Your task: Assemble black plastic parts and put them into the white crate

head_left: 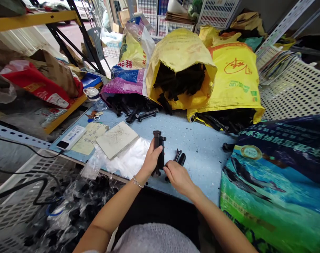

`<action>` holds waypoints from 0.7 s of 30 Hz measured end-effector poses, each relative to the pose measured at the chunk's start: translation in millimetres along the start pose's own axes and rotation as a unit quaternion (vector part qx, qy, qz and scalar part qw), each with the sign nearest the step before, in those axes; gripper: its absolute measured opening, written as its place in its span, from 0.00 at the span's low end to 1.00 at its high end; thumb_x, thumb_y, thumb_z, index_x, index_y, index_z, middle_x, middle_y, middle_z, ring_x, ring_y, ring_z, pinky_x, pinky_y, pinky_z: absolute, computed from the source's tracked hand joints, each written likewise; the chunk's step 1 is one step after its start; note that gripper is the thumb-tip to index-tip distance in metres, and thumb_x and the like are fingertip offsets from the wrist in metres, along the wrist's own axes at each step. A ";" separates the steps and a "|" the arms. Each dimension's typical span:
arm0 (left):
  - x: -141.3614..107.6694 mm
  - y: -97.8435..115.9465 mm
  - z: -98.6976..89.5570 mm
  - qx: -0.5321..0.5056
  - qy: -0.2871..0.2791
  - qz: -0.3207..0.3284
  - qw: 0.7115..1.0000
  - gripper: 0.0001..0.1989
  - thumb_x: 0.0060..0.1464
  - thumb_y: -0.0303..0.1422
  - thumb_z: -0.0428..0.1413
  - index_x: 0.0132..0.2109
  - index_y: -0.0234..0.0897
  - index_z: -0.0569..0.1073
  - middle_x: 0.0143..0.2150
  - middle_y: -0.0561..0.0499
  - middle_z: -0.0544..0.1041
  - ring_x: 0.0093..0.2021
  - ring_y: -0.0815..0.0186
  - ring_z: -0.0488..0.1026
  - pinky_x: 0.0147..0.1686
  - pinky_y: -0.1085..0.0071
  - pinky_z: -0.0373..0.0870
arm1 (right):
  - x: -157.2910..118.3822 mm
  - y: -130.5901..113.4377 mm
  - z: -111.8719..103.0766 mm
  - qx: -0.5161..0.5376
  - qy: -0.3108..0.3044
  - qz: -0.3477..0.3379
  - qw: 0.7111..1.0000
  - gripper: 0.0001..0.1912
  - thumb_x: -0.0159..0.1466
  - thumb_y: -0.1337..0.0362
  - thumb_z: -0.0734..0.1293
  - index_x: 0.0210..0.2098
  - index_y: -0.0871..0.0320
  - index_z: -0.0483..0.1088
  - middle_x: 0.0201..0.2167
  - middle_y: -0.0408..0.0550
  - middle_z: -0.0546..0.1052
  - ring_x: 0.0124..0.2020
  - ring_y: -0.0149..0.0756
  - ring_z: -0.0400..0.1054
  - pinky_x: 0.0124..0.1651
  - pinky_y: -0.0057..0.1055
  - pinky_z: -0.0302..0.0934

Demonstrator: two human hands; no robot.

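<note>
One black part gripped in left hand; right hand's fingers narrow by its lower end, hold unclear. Probably fitting step; next needs steady left grip. Loose pieces just beyond right fingers.

Anything inside the right hand appears hidden.

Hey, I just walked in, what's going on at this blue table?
A person's left hand holds a slim black part over the blue tabletop, with the right hand by its lower end. Other black pieces lie just beyond the right hand, and more fill an open yellow sack behind.
</note>
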State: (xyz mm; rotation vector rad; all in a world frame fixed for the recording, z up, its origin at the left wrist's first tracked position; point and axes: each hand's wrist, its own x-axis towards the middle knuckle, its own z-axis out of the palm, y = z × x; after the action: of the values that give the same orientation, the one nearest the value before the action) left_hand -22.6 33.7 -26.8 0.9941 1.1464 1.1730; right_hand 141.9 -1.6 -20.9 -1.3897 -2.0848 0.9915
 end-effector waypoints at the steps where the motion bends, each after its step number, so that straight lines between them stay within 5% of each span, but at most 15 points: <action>1: 6.1 -1.4 -2.3 0.014 -0.006 -0.009 1.000 0.25 0.61 0.45 0.49 0.61 0.39 0.61 0.50 0.45 0.75 0.42 0.61 0.75 0.42 0.65 0.71 | -5.3 1.8 1.3 -0.051 -0.002 -0.002 0.999 0.19 0.70 0.51 0.54 0.30 0.55 0.64 0.28 0.45 0.71 0.29 0.35 0.64 0.32 0.30 0.52; 3: 15.9 -9.3 -6.1 0.139 0.002 -0.012 0.990 0.21 0.63 0.44 0.45 0.56 0.37 0.66 0.43 0.46 0.77 0.37 0.62 0.75 0.39 0.66 0.70 | 1.6 5.5 -2.2 -0.103 -0.039 0.013 0.994 0.21 0.72 0.53 0.51 0.29 0.55 0.65 0.25 0.44 0.72 0.27 0.34 0.65 0.31 0.29 0.51; 5: 17.9 -22.6 -5.0 0.318 0.009 -0.031 0.947 0.19 0.64 0.42 0.43 0.48 0.35 0.70 0.38 0.44 0.78 0.39 0.59 0.76 0.40 0.65 0.68 | 35.0 6.7 -9.6 -0.141 -0.056 0.007 0.988 0.23 0.73 0.54 0.49 0.30 0.55 0.67 0.26 0.44 0.74 0.28 0.34 0.67 0.32 0.29 0.53; 8: 3.1 -45.0 11.5 0.456 -0.020 -0.068 0.887 0.17 0.63 0.41 0.45 0.46 0.33 0.72 0.34 0.40 0.78 0.38 0.53 0.77 0.37 0.64 0.67 | 123.3 -1.7 -12.3 -0.243 0.021 -0.057 0.968 0.21 0.73 0.58 0.49 0.43 0.56 0.71 0.40 0.50 0.77 0.40 0.38 0.69 0.40 0.31 0.57; 12: -18.4 -61.3 30.8 0.502 -0.050 -0.045 0.862 0.22 0.64 0.45 0.43 0.47 0.34 0.73 0.36 0.39 0.79 0.38 0.52 0.77 0.37 0.63 0.67 | 238.8 -21.9 4.8 -0.315 0.045 -0.128 0.939 0.24 0.69 0.73 0.51 0.63 0.59 0.59 0.60 0.55 0.67 0.59 0.40 0.58 0.54 0.33 0.53; 15: -8.6 -54.9 7.9 0.451 -0.041 -0.011 0.891 0.24 0.65 0.46 0.41 0.40 0.36 0.75 0.36 0.42 0.79 0.39 0.55 0.77 0.40 0.64 0.67 | 274.1 -20.5 13.2 -0.340 0.031 -0.142 0.929 0.23 0.68 0.74 0.52 0.59 0.64 0.63 0.56 0.61 0.70 0.57 0.47 0.59 0.55 0.40 0.52; 18: 18.8 -40.9 -34.1 0.315 0.060 0.043 0.946 0.18 0.63 0.42 0.45 0.48 0.37 0.73 0.39 0.46 0.78 0.40 0.60 0.74 0.43 0.66 0.67 | 269.9 -2.0 9.8 -0.345 0.031 -0.134 0.928 0.19 0.69 0.70 0.51 0.52 0.65 0.68 0.49 0.64 0.72 0.53 0.50 0.60 0.54 0.42 0.52; 21: 43.6 -35.2 -55.2 0.203 0.147 0.063 0.966 0.17 0.59 0.39 0.51 0.51 0.35 0.70 0.42 0.46 0.75 0.42 0.63 0.72 0.44 0.67 0.67 | 257.7 15.5 3.5 -0.334 0.027 -0.129 0.933 0.19 0.70 0.69 0.51 0.54 0.61 0.67 0.58 0.60 0.67 0.58 0.48 0.55 0.56 0.40 0.50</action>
State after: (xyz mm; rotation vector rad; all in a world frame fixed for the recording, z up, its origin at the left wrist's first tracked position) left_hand -70.6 71.9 -76.1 1.2434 1.6253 1.2426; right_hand 46.8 237.6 -41.9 -1.3440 -2.6012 0.1203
